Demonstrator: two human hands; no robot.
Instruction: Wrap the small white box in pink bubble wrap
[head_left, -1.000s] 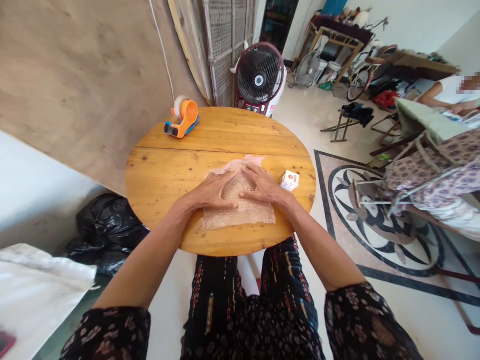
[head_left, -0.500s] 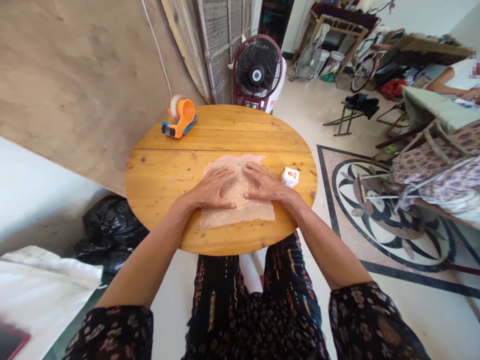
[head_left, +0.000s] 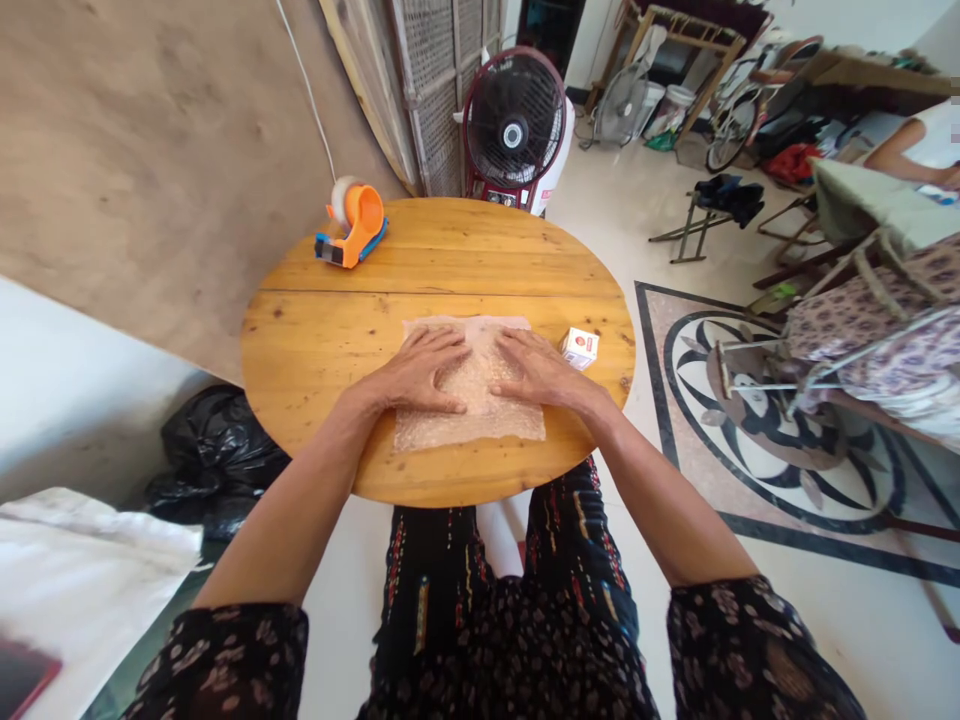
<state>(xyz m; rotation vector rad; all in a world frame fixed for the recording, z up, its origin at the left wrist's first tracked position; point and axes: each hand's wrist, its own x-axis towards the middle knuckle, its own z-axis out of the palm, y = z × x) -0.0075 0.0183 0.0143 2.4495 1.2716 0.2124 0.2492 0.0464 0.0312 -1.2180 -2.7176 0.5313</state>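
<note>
Yellow-brown wood first: round table (head_left: 300, 340), widest thing near the hands, seen from my remote post. Fan (head_left: 514, 120) stands beyond its far edge.

Next size down: clear, pinkish bubble wrap (head_left: 480, 372), laid roughly square on the near half of the tabletop, slightly rumpled. Step in hand, by my judgement: pressing and smoothing it flat. A next move from this pose would call for light, even pressure outward, or fingertips working under an edge if the sheet had to come up.

Left hand (head_left: 422, 370) and right hand (head_left: 536, 368) rest palm down on it, fingers spread and released, grasping nothing that I can see. Sheet lies under the fingers, bare between the two thumbs; a strip shows on the near side of them, a narrower one past the fingertips.

Smaller: orange tape dispenser (head_left: 360, 225), far left, well apart. Smallest: white box (head_left: 580, 347), just beside the right hand; contact, cannot tell.
</note>
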